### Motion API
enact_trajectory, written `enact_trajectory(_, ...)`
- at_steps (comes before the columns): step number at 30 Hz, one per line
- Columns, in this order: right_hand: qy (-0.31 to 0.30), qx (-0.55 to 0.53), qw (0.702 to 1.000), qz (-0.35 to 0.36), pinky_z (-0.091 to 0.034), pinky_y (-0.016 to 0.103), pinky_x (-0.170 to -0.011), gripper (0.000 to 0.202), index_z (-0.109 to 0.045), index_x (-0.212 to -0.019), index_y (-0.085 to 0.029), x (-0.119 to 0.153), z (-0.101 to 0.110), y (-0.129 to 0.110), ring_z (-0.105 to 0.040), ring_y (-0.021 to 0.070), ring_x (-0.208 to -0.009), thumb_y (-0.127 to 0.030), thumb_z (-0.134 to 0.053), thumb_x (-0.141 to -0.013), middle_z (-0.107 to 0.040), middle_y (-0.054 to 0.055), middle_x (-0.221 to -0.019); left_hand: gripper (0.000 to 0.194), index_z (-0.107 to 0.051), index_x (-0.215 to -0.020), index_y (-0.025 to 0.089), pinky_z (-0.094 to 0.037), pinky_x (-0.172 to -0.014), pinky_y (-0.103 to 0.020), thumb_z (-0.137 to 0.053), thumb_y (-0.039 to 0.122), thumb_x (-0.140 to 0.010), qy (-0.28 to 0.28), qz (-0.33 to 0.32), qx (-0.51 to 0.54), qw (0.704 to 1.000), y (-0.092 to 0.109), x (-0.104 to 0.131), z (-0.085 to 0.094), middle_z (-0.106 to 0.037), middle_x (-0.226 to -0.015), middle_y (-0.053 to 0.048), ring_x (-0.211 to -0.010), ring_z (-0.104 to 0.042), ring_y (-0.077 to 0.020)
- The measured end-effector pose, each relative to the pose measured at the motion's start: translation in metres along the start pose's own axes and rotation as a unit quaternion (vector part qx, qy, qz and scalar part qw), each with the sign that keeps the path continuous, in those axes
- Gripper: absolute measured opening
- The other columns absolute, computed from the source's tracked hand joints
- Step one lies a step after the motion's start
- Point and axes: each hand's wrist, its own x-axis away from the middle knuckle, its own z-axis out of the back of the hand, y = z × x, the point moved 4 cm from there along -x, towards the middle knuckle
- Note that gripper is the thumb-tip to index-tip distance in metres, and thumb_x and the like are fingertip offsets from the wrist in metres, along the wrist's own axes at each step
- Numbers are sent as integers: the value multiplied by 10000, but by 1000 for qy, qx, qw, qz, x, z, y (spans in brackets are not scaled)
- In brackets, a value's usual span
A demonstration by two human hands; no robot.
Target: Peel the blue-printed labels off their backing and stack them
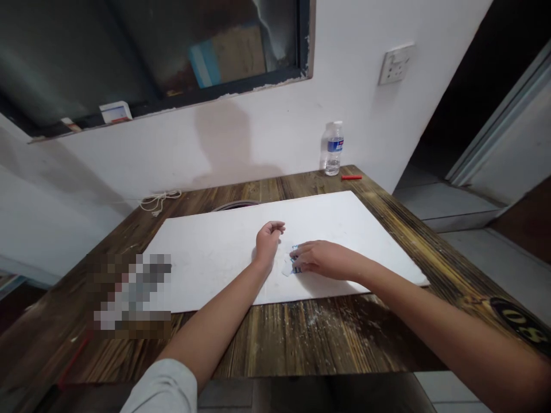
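My left hand (269,240) rests on its side on a white board (215,252), fingers loosely curled and pointing right, with nothing visible in them. To its right, my right hand (322,259) reaches over a few small flat white pieces (286,267), some bearing blue marks. Its fingers are spread and bent down onto the blue-marked pieces, partly covering them. Whether any piece is pinched under the fingertips cannot be made out. The board lies flat on a dark wooden table (258,344).
Behind the board stand a water bottle (334,150) and a red pen-like stick (352,178). A white cord (159,201) lies at the back left. A dark curved rim (236,204) shows behind the board. White crumbs (318,321) dot the front; a blurred patch (138,292) hides the left.
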Motion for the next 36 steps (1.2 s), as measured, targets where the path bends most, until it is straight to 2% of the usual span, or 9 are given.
enact_trajectory(7, 89, 25, 989, -117, -299, 545, -1115, 481, -487, -1395, -241, 18, -14, 46, -316, 307, -1401, -248, -517, -915, -369, 110, -1510, 291, -703, -971, 210, -481, -895, -348, -532, 149, -744, -81, -63, -152, 983, 4, 6, -11, -703, -1068, -64, -991, -634, -198)
enact_trajectory(10, 133, 14, 982, -135, -333, 528, -1109, 512, -498, -1381, -206, 23, -11, 61, -354, 309, -1381, -268, -580, -879, -424, 139, -1473, 317, -709, -1064, 261, -335, -1090, -436, -660, 332, -759, -188, -127, -308, 924, 14, 16, -19, -643, -1248, -70, -1241, -509, -269)
enact_trajectory(12, 150, 10, 978, -145, -346, 533, -1103, 480, -544, -1334, -188, 25, -7, 68, -385, 318, -1362, -279, -604, -866, -470, 155, -1436, 570, -638, -1211, 313, -216, -1140, -524, -736, 487, -677, -273, -150, -387, 868, 20, 22, -22, -497, -1432, -62, -1382, -344, -331)
enact_trajectory(14, 160, 0, 975, -157, -346, 532, -1104, 458, -559, -1313, -183, 27, -5, 72, -412, 312, -1346, -269, -605, -865, -487, 158, -1422, 908, -505, -1359, 334, -135, -1146, -577, -811, 558, -533, -367, -157, -419, 816, 23, 26, -20, -305, -1549, -82, -1439, -206, -375)
enact_trajectory(17, 172, -32, 972, -156, -343, 532, -1105, 413, -568, -1301, -217, 27, -3, 70, -434, 288, -1335, -242, -562, -888, -516, 129, -1402, 1002, -443, -1402, 349, -109, -1157, -562, -841, 526, -499, -455, -152, -401, 780, 25, 24, -13, -234, -1571, -79, -1460, -135, -363)
enact_trajectory(20, 163, -83, 975, -127, -375, 514, -1083, 382, -603, -1260, -252, 25, -3, 58, -458, 271, -1318, -199, -543, -886, -567, 87, -1358, 724, -539, -1335, 317, -208, -1162, -474, -786, 374, -656, -431, -150, -338, 824, 22, 16, -8, -395, -1503, -79, -1435, -264, -300)
enact_trajectory(23, 148, -133, 975, -99, -427, 471, -1039, 399, -626, -1229, -281, 24, -3, 44, -535, 260, -1245, -169, -584, -849, -626, 46, -1291, 429, -662, -1190, 247, -357, -1090, -426, -666, 216, -762, -289, -156, -311, 892, 19, 8, -3, -607, -1306, -101, -1250, -525, -254)
enact_trajectory(28, 138, -192, 970, -66, -455, 416, -1018, 305, -665, -1164, -278, 20, -10, 31, -599, 211, -1158, -237, -582, -874, -651, 32, -1255, 341, -713, -1085, 227, -352, -1085, -467, -562, 132, -795, -137, -202, -410, 879, 15, 5, -1, -634, -1258, -96, -1225, -516, -268)
enact_trajectory(36, 69, -189, 979, 11, -330, 427, -1122, 292, -688, -1125, -276, 16, -15, 12, -468, 179, -1309, -234, -459, -949, -645, 16, -1264, 473, -593, -1280, 289, -264, -1139, -439, -470, 159, -843, -217, -139, -330, 908, 15, 2, -3, -567, -1367, -33, -1338, -428, -227)
